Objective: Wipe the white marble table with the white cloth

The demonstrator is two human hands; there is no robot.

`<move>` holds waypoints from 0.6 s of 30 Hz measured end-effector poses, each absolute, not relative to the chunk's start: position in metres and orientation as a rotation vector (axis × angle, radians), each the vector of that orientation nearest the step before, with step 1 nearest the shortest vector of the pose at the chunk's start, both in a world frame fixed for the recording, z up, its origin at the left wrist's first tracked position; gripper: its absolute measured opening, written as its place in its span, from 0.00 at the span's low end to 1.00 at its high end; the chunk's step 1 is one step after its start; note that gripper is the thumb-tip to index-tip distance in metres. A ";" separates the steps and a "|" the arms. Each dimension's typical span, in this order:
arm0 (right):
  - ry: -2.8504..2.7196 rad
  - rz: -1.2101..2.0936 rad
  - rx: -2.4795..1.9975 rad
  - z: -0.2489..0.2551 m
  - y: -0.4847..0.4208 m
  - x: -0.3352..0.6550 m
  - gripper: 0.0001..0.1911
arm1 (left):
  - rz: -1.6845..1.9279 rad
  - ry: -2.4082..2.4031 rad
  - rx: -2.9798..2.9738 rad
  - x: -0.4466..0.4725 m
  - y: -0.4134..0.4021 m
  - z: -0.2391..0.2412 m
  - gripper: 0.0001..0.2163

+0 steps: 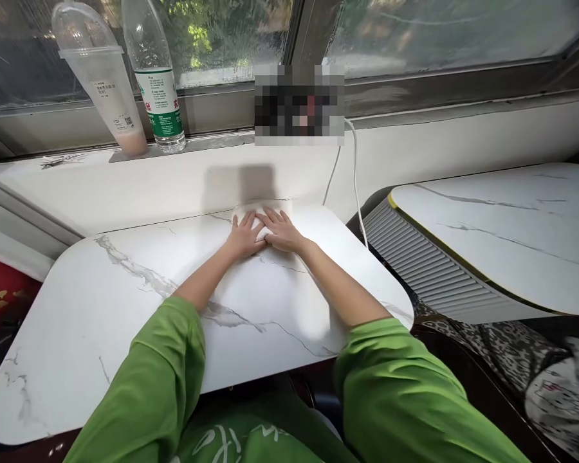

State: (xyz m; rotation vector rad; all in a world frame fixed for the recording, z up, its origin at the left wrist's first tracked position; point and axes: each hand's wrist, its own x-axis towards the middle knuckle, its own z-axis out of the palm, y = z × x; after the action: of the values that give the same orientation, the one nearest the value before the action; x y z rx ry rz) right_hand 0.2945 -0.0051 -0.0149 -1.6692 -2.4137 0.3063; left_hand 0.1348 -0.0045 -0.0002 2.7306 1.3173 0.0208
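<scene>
At the far edge of the white marble-patterned table point(139, 308), both hands lie close together with palms down. My left hand point(245, 235) has its fingers spread and stretched toward the wall. Its thumb side meets my right hand point(280, 230), whose fingers are spread flat too. Under and between them shows a soft white piece point(265, 232), which looks like a tissue or thin cloth. Most of it is hidden by the hands, so its kind is uncertain.
A lidded plastic drink cup point(103, 90) and a water bottle point(160, 106) stand on the window ledge at the left. A white cable point(358, 180) hangs from a blurred-out patch. To the right is a second marble-patterned tabletop point(506, 225), with a patterned bag point(567, 392) below.
</scene>
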 end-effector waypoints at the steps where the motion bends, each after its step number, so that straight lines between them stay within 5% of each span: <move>1: -2.440 0.313 -1.650 -0.016 -0.014 0.300 0.40 | 0.022 1.329 2.733 0.139 -0.015 -0.001 0.29; 12: -2.504 0.302 -1.559 -0.018 -0.209 0.407 0.42 | 0.181 1.018 2.882 0.224 -0.192 -0.011 0.32; 18: -2.353 0.271 -1.717 -0.020 -0.245 0.428 0.46 | 0.208 0.886 2.874 0.246 -0.211 -0.011 0.32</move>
State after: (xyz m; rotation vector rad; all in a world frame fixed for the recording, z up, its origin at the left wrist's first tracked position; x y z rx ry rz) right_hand 0.4281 -0.2455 -0.0200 -1.7169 -2.3533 0.2708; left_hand 0.2460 -0.2112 -0.0112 2.8744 0.8857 0.2084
